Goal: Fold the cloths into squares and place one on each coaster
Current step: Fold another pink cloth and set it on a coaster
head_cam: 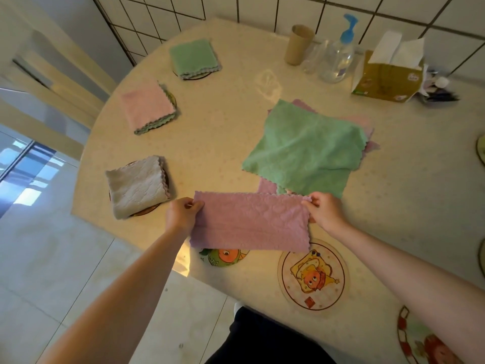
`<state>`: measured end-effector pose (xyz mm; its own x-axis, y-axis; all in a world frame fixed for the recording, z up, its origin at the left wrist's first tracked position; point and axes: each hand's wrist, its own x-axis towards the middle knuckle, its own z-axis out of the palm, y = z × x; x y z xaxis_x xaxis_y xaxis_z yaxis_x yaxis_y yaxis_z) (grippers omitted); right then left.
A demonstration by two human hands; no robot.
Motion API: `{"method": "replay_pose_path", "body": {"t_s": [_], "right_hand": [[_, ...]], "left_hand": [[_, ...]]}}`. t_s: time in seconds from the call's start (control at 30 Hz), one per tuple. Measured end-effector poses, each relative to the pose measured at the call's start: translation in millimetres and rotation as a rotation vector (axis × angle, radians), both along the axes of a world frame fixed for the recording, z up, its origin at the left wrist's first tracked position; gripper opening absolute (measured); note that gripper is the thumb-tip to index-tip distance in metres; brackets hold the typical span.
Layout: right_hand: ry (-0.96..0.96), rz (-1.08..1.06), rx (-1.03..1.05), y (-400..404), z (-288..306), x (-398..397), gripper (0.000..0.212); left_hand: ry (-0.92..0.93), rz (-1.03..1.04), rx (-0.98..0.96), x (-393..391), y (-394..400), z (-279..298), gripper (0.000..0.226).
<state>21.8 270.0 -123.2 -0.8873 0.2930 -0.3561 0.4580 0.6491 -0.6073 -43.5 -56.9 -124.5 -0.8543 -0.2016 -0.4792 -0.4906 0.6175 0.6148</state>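
Both hands, left [182,214] and right [325,211], pinch a half-folded pink cloth [250,223] in their fingers; three coasters beyond it carry squares, nearer coasters [313,275] wait bare.

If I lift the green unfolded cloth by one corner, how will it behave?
The green unfolded cloth will probably hang limp: it already lies rumpled. It seems light and thin. It may drag the pink cloth under it, since they overlap.
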Motion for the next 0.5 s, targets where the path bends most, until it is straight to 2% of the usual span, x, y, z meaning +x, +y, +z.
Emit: {"method": "replay_pose_path", "body": {"t_s": [0.13,0.23,0.27,0.33,0.4,0.5], "right_hand": [[-0.029,-0.055,-0.016,-0.7,-5.8,-3.0,0.017],[-0.008,-0.153,-0.010,-2.0,-0.1,-3.8,0.016],[0.031,-0.194,0.015,-2.7,6.4,-1.5,0.016],[0.160,-0.198,0.090,-6.2,21.2,10.5,0.020],[0.240,0.029,0.138,-16.0,35.4,31.2,0.023],[0.296,0.516,0.139,-41.5,36.5,68.9,0.029]], "left_hand": [[-0.002,-0.011,-0.084,-2.0,0.7,-1.0,0.022],[0.048,0.001,-0.260,6.2,4.1,9.8,0.025],[0.123,-0.027,-0.343,11.9,5.2,14.5,0.028],[0.407,-0.186,-0.406,29.0,6.9,21.2,0.033],[0.630,-0.495,-0.287,53.9,10.1,23.8,0.034],[0.597,-0.988,-0.239,92.1,15.3,8.4,0.047]]}}
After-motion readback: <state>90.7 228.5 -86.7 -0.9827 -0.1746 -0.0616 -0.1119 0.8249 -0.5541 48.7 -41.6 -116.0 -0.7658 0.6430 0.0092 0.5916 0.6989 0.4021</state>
